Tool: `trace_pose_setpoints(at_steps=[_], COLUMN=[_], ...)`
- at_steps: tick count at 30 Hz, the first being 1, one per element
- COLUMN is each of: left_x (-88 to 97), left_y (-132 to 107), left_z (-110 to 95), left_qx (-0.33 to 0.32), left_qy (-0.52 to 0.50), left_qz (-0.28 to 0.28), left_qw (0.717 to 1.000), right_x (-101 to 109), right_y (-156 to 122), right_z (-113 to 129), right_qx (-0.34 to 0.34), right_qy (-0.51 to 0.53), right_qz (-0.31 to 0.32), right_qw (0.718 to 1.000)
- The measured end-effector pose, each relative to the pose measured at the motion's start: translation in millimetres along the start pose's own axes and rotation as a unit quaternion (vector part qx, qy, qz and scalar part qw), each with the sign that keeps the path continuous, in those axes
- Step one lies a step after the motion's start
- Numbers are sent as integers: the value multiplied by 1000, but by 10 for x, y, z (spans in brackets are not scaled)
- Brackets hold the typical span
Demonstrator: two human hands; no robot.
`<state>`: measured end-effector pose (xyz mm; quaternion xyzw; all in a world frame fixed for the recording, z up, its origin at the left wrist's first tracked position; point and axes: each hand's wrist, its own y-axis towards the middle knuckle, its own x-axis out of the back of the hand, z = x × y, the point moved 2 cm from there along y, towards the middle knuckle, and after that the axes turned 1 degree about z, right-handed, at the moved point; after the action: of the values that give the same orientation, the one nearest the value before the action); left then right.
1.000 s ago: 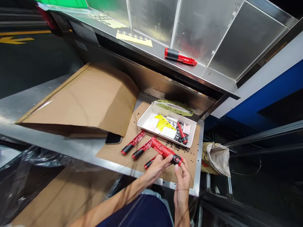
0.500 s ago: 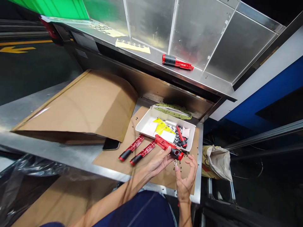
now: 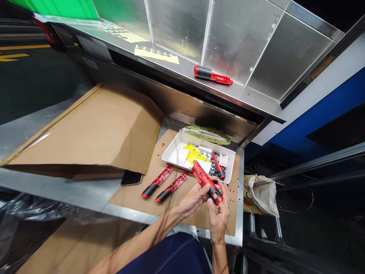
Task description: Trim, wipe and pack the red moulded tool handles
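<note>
A red and black plastic housing (image 3: 203, 176), shaped like a tool handle with a square opening near its black end, is held above the front of the bench. My left hand (image 3: 194, 198) grips its side, thumb on top. My right hand (image 3: 219, 215) closes round the black lower end, with the thumb near the opening and the fingers behind it. Left of my hands lie two similar housing pieces, one (image 3: 157, 181) beside the other (image 3: 171, 187), inner ribs facing up. Just beyond the held housing is a white tray (image 3: 170, 151) with small black parts and another slim red piece (image 3: 218, 164).
Brown cardboard (image 3: 234, 213) covers the bench under my hands. A large cardboard box (image 3: 94, 129) stands left, with a dark phone-like object (image 3: 131, 178) at its edge. Behind the tray lies a green pouch (image 3: 207, 134). The shelf above carries another housing (image 3: 213, 75) and label sheets (image 3: 156, 54).
My right hand has moved up from beside the housing and closed on its black end. The housing has tilted more steeply and turned. The whole view has shifted slightly.
</note>
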<state>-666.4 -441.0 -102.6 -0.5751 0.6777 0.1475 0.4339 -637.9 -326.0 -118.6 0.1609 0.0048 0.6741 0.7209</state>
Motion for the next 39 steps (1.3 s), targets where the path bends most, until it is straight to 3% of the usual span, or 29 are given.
trace_pose_setpoints(at_steps=[4, 7, 12, 15, 18, 20, 23, 27, 31, 34, 39], left_x=[23, 46, 54, 59, 70, 84, 127, 196, 187, 114, -39], left_y=[13, 35, 65, 86, 118, 147, 187, 157, -29, -190, -312], left_z=[-23, -36, -35, -59, -135, -224, -393, -558, -583, -553, -493], left_qx=[2, 5, 16, 16, 9, -4, -29, -20, 34, 60, 58], left_qy=[-3, -9, -17, -17, -9, 3, 32, 70, 55, -16, -68], left_qz=[-15, -21, -17, -22, -37, -52, -83, -114, -97, -43, -26], left_qw=[1000, 1000, 1000, 999, 999, 999, 996, 991, 993, 997, 996], right_x=[100, 138, 103, 132, 304, 466, 617, 408, 42, 59, 569], right_y=[-7, 21, 49, 13, 48, 146, 313, 380, 354, 376, 346], right_z=[42, 68, 81, 70, -47, -217, -553, -923, -1103, -1078, -605], right_qx=[123, 155, 118, 102, 53, -17, -106, -135, -141, -139, -140], right_qy=[-86, -119, -119, -89, -88, -134, -195, -224, -230, -208, -122], right_qz=[-38, -53, -29, -69, -116, -89, 12, 76, 77, 74, 46], right_qw=[988, 979, 985, 988, 988, 987, 975, 962, 960, 965, 982])
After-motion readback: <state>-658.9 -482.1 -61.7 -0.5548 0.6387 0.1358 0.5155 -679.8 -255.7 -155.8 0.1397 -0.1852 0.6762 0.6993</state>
